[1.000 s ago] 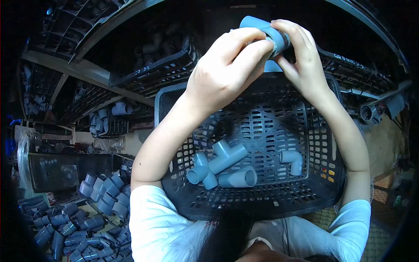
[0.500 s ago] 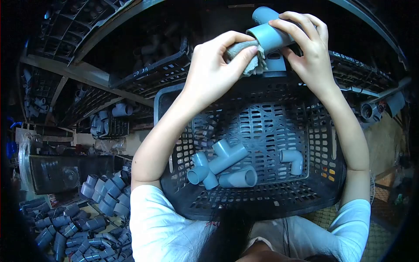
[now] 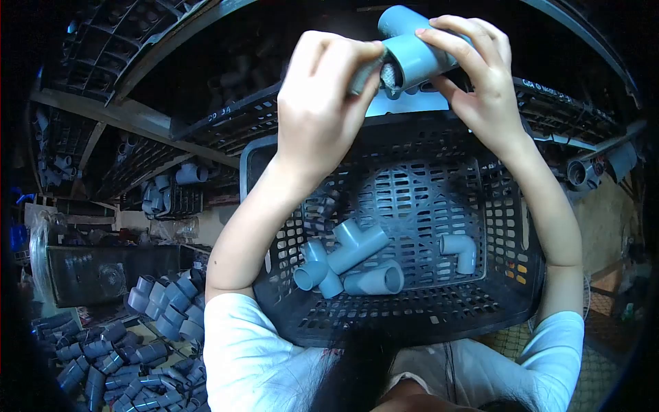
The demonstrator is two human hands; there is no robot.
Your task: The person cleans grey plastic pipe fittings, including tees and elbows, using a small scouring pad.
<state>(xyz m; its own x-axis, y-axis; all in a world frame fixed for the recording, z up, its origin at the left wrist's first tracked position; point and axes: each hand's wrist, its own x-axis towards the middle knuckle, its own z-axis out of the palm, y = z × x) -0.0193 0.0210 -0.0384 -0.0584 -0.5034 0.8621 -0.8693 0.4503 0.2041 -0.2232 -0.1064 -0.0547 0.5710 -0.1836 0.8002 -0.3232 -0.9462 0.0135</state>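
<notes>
Above the far rim of a black basket, my right hand [image 3: 480, 75] grips a grey-blue pipe tee [image 3: 419, 58] with fingers over its top and thumb below. My left hand [image 3: 319, 96] pinches a greyish cloth [image 3: 390, 74] at the tee's near-left opening, part of it tucked inside the bore. The black perforated basket [image 3: 412, 326] stands in front of my body. Inside lie a pipe tee [image 3: 357, 247], another fitting [image 3: 319, 271] with several openings, a straight-looking fitting [image 3: 376, 279] and an elbow [image 3: 460, 253].
Crates [image 3: 226, 120] of fittings sit on shelves ahead and to both sides. A large pile of grey fittings [image 3: 130, 364] covers the floor at lower left, beside a dark box [image 3: 110, 275]. More fittings [image 3: 594, 172] rest on the right shelf.
My left hand has turned and moved slightly left and up, and the cloth now reaches into the tee's opening. The tee has shifted a little left in my right hand.
</notes>
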